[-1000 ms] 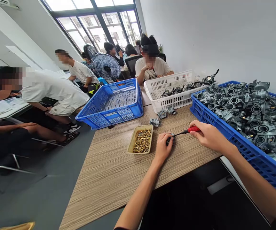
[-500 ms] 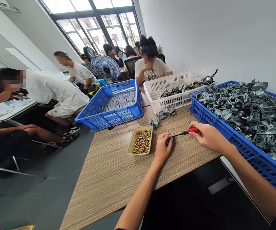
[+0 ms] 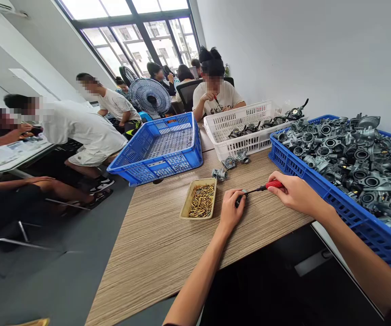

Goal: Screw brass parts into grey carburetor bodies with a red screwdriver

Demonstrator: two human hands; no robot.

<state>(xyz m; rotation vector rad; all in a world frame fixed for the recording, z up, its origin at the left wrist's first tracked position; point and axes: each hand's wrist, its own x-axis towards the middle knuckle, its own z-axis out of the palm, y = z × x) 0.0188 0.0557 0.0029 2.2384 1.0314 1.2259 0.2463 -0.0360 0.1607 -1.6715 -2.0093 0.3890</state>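
My right hand [image 3: 292, 192] grips the red handle of a screwdriver [image 3: 274, 184], its dark shaft pointing left toward my left hand. Fingers of my left hand [image 3: 231, 208] are closed around a small metal part [image 3: 243, 194] on the wooden table [image 3: 154, 244]; most of that part is hidden by the fingers. The screwdriver's tip meets the part there. Just left of my left hand stands a yellowish tray [image 3: 182, 213] of small brass pieces [image 3: 202, 200]. Behind it lie a metal casting [image 3: 219, 174] and two more castings [image 3: 229, 162].
A blue crate [image 3: 304, 174] heaped with metal castings stands at the right. Behind the table's middle is a white crate [image 3: 243, 148] with dark assemblies. Another blue crate [image 3: 173, 165] sits at the back left. Across the table a person [image 3: 215, 95] holds a tool; others sit further left.
My hands and the screwdriver have hardly moved. The person across has raised their head slightly, and a person at the left table has shifted a hand.
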